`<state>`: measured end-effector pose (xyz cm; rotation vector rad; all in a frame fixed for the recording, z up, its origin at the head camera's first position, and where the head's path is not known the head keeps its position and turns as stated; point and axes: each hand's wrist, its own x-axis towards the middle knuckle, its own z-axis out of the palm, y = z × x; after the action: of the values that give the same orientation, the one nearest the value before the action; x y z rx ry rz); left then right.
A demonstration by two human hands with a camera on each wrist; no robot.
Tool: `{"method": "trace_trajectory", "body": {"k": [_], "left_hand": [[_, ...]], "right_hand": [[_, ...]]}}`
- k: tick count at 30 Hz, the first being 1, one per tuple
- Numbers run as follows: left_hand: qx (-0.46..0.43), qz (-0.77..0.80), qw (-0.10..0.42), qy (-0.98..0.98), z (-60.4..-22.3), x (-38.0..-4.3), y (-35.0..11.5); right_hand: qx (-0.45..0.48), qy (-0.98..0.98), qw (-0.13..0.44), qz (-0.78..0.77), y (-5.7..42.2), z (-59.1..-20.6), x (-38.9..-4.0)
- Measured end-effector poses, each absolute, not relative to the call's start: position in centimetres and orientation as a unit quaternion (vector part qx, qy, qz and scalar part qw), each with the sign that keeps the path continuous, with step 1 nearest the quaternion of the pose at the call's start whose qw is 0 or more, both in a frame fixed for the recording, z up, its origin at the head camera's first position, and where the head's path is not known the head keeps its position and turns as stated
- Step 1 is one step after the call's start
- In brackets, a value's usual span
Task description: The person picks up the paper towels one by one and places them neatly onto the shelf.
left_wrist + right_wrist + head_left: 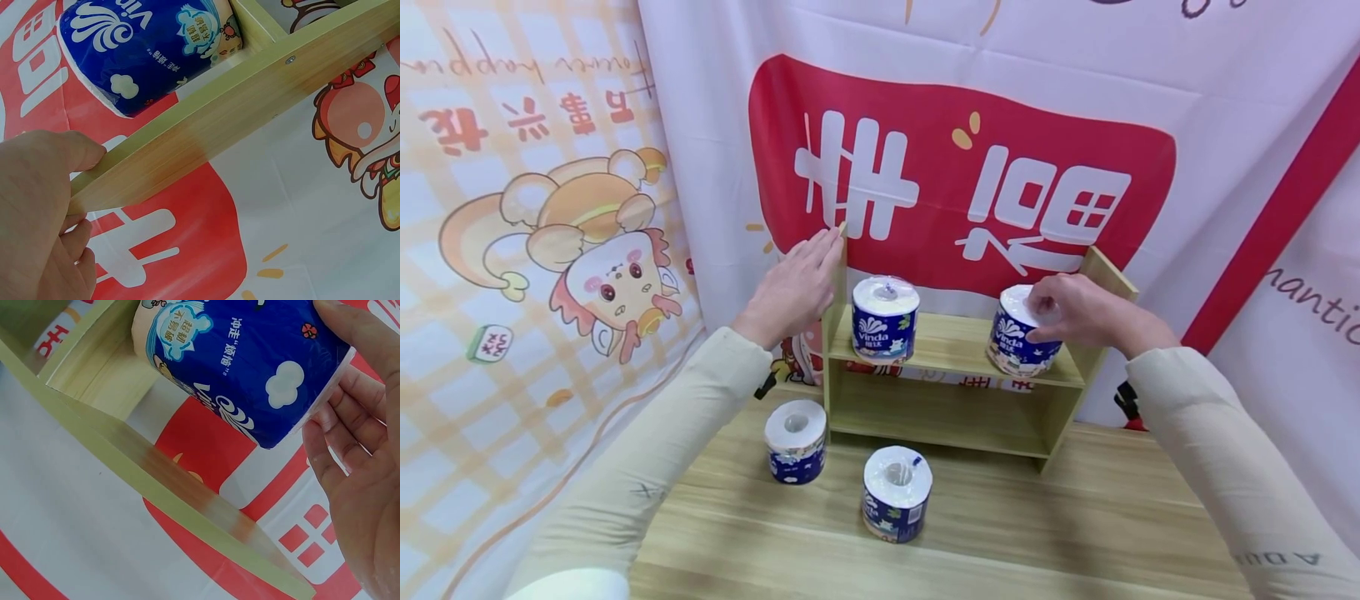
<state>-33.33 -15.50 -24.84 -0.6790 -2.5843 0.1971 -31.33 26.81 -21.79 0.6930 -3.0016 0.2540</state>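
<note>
A small wooden shelf rack stands on the table. With my left hand I pinch the top of its left side panel, thumb on the inner face. My right hand grips a blue-and-white wrapped toilet roll from above, at the right end of the upper board. In the right wrist view, the thumb lies along the blue wrapper and the fingertips are at the roll's white top edge. Another toilet roll stands upright at the left end of that board.
Two more toilet rolls stand on the wooden table: one roll beside the rack's left panel, one roll in front of the rack. A printed white-and-red cloth hangs behind, and a checked cloth hangs at the left.
</note>
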Motion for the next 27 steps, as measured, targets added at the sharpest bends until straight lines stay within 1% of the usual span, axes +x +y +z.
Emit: {"method": "trace_trajectory", "body": {"k": [6, 17, 27], "left_hand": [[-0.247, 0.059, 0.224, -0.941, -24.92, -33.29, -15.44], [-0.246, 0.058, 0.216, -0.943, -25.04, -33.45, -15.22], [-0.249, 0.062, 0.23, -0.939, -24.95, -33.46, -15.58]], "right_hand": [[0.215, -0.972, 0.015, 0.092, 26.9, -22.16, -31.41], [0.212, -0.974, 0.017, 0.077, 27.33, -22.41, -31.46], [0.212, -0.976, 0.013, 0.052, 26.85, -21.92, -31.62]]}}
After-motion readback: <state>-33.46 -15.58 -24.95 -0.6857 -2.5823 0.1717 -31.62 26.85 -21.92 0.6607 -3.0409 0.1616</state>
